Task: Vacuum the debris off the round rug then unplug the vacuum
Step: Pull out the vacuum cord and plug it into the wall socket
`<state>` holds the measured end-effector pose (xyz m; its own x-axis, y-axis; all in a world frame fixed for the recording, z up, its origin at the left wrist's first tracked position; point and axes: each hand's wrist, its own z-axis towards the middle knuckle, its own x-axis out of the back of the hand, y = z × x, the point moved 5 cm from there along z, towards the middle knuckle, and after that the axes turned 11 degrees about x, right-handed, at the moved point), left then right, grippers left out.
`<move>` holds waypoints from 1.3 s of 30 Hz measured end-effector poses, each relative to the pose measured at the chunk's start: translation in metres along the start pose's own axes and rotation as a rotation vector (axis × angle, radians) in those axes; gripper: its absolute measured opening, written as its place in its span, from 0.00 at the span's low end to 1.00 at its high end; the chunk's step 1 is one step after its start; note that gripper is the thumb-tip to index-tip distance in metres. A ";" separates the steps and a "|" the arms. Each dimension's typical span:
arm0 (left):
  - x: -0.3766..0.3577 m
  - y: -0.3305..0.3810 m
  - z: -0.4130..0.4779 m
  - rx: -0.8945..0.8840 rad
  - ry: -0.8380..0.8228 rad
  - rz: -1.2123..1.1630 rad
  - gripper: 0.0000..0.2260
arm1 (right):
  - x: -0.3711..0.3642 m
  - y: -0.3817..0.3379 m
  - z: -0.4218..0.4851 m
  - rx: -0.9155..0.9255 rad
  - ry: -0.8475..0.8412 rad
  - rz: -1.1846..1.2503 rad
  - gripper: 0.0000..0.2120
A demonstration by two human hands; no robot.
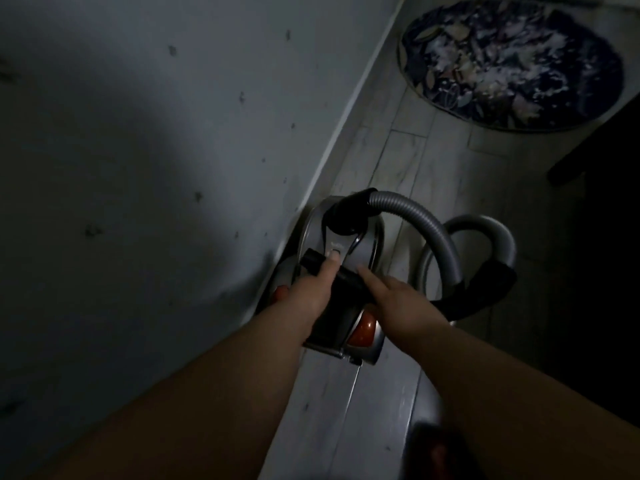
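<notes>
A grey canister vacuum (367, 233) with orange wheels stands on the floor against the wall. Its grey ribbed hose (426, 223) loops to the right. My left hand (311, 289) grips the black carry handle (341, 282) on top of the vacuum, thumb near a small button. My right hand (398, 296) rests on the same handle from the right, fingers straight. The round dark-blue rug (512, 64) lies at the top right, strewn with white and tan debris. A thin cord (353, 386) trails from the vacuum's rear.
A grey wall (138, 168) fills the left side, its skirting running diagonally. Pale floor planks (408, 157) lead from the vacuum to the rug. A dark piece of furniture (595, 188) stands at the right edge. The scene is dim.
</notes>
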<state>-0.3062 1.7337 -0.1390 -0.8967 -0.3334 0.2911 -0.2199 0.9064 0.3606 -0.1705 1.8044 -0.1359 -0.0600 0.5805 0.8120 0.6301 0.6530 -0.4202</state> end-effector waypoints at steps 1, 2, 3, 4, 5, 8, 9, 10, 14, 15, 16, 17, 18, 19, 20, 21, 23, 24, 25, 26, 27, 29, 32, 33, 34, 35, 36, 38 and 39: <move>-0.004 -0.004 -0.011 -0.056 -0.020 0.084 0.39 | -0.005 0.006 -0.005 -0.028 0.002 -0.014 0.32; -0.007 -0.009 -0.015 -0.099 -0.044 0.173 0.32 | -0.011 0.011 -0.007 -0.045 -0.006 -0.036 0.32; -0.010 -0.016 -0.011 -0.119 -0.040 0.240 0.30 | -0.018 0.020 -0.009 -0.062 -0.014 -0.066 0.31; -0.012 -0.021 -0.004 -0.146 -0.015 0.307 0.31 | -0.025 0.028 -0.012 -0.083 -0.023 -0.088 0.31; -0.015 -0.025 0.003 -0.169 0.018 0.366 0.32 | -0.032 0.038 -0.014 -0.105 -0.031 -0.099 0.31; -0.028 -0.038 0.023 -0.180 0.088 0.431 0.34 | -0.056 0.071 -0.018 -0.178 -0.048 -0.104 0.29; -0.030 -0.039 0.029 -0.183 0.091 0.443 0.33 | -0.062 0.077 -0.017 -0.190 -0.040 -0.119 0.29; -0.033 -0.040 0.031 -0.190 0.096 0.472 0.33 | -0.069 0.078 -0.014 -0.184 -0.047 -0.129 0.29; -0.037 -0.037 0.046 -0.241 0.137 0.542 0.33 | -0.091 0.076 0.006 -0.139 -0.065 -0.177 0.27; -0.037 -0.037 0.051 -0.251 0.142 0.541 0.34 | -0.093 0.075 0.012 -0.140 -0.058 -0.200 0.26; -0.037 -0.038 0.055 -0.265 0.142 0.527 0.34 | -0.095 0.075 0.017 -0.146 -0.044 -0.220 0.25; -0.039 -0.042 0.062 -0.285 0.139 0.504 0.35 | -0.097 0.076 0.020 -0.153 -0.033 -0.238 0.23; -0.042 -0.047 0.068 -0.315 0.146 0.484 0.36 | -0.098 0.078 0.023 -0.156 -0.021 -0.247 0.21; -0.044 -0.053 0.072 -0.348 0.173 0.466 0.37 | -0.099 0.080 0.025 -0.155 0.006 -0.246 0.20; -0.046 -0.054 0.076 -0.389 0.207 0.475 0.37 | -0.099 0.080 0.025 -0.153 0.037 -0.239 0.20; -0.047 -0.055 0.083 -0.422 0.235 0.479 0.37 | -0.098 0.079 0.025 -0.149 0.061 -0.235 0.21; -0.046 -0.061 0.089 -0.442 0.273 0.442 0.38 | -0.095 0.069 0.030 -0.116 0.092 -0.275 0.22; -0.048 -0.063 0.092 -0.483 0.294 0.439 0.38 | -0.092 0.064 0.033 -0.103 0.136 -0.310 0.23; -0.047 -0.064 0.092 -0.531 0.328 0.454 0.38 | -0.087 0.059 0.039 -0.091 0.183 -0.360 0.23; -0.048 -0.064 0.092 -0.566 0.355 0.463 0.38 | -0.083 0.055 0.043 -0.086 0.211 -0.401 0.22; -0.048 -0.065 0.094 -0.599 0.369 0.472 0.38 | -0.081 0.054 0.048 -0.093 0.226 -0.418 0.21; -0.046 -0.068 0.100 -0.654 0.384 0.488 0.38 | -0.086 0.054 0.055 -0.113 0.231 -0.386 0.20; -0.043 -0.071 0.104 -0.726 0.403 0.498 0.39 | -0.110 0.047 0.058 -0.119 0.308 -0.292 0.20; -0.043 -0.072 0.105 -0.745 0.389 0.494 0.39 | -0.119 0.045 0.059 -0.119 0.348 -0.272 0.20; -0.044 -0.074 0.106 -0.757 0.365 0.482 0.39 | -0.125 0.043 0.059 -0.120 0.389 -0.259 0.19; -0.045 -0.075 0.108 -0.765 0.338 0.459 0.39 | -0.128 0.044 0.060 -0.120 0.428 -0.260 0.18; -0.046 -0.076 0.110 -0.763 0.314 0.436 0.40 | -0.129 0.046 0.060 -0.119 0.448 -0.266 0.18; -0.048 -0.077 0.113 -0.743 0.315 0.416 0.43 | -0.127 0.049 0.059 -0.117 0.444 -0.275 0.20; -0.050 -0.078 0.115 -0.733 0.335 0.423 0.44 | -0.126 0.049 0.055 -0.116 0.443 -0.284 0.23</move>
<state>-0.2881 1.7098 -0.2834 -0.6634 -0.1724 0.7281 0.5041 0.6161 0.6052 -0.1745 1.7900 -0.2813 0.0758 0.1113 0.9909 0.7198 0.6816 -0.1316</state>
